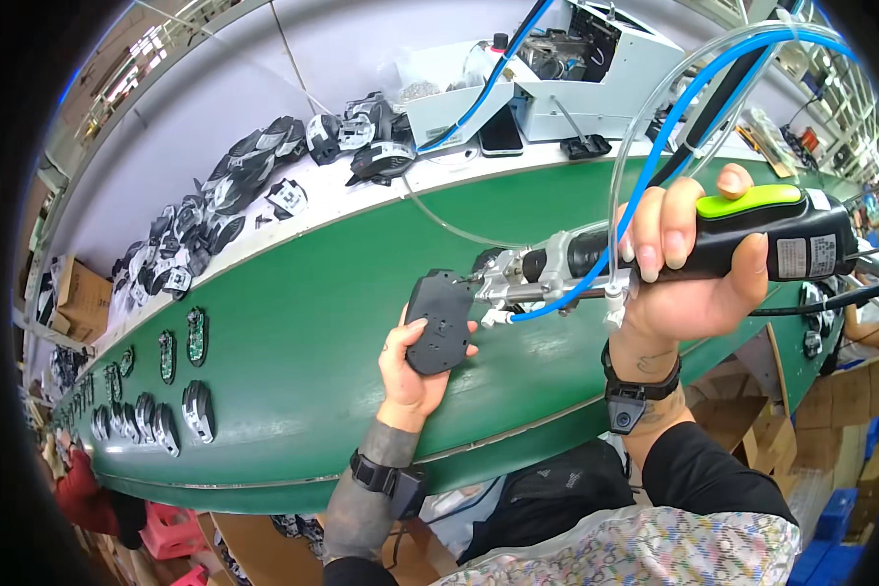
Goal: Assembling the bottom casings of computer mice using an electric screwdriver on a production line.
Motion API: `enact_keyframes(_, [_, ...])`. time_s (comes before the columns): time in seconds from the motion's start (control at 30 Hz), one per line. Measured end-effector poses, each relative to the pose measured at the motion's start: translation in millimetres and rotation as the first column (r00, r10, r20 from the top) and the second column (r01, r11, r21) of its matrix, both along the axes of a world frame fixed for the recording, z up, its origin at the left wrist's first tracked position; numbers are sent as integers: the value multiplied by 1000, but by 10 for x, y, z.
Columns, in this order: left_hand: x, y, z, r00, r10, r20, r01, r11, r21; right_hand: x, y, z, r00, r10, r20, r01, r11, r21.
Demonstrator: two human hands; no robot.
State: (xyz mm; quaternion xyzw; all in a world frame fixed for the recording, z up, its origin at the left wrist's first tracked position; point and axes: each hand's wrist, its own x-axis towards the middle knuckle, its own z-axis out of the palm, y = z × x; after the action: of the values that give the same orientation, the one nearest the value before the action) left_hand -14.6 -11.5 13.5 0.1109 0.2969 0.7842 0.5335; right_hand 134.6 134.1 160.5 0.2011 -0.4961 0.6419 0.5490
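In my left hand point(415, 376) is a black computer mouse point(441, 330), its flat underside with screw holes facing up. The thumb presses on that underside and fingertips show at the right edge. My right hand point(689, 244) wraps round a black electric screwdriver point(776, 239) with a lime-green lever, held almost level. Its metal nose point(518, 278), with a blue air hose point(645, 205) and a clear tube attached, points left. The tip meets the upper right edge of the mouse; whether it sits in a screw hole I cannot make out.
Green belt point(332, 293) runs under my hands. On it at left lie mouse shells point(197, 410) and green circuit boards point(197, 337). Mouse parts point(254, 166) pile along the white ledge behind. A white screw feeder point(576, 88) and a phone point(500, 132) stand at the back.
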Motion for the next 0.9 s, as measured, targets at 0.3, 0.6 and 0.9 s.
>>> enact_keyframes(0.3, [56, -87, 10, 998, -37, -56, 39, 999, 37, -53, -66, -35, 999, -9, -52, 7, 999, -48])
enact_keyframes(0.6, [21, -125, 53, 997, -60, -53, 64, 994, 90, -97, -84, -25, 999, 14, -31, -15, 999, -36])
enact_keyframes(0.9, [64, -41, 57, 994, -12, -111, 13, 1000, 12, -24, 15, 3, 1000, 30, 4, -30, 1000, -6])
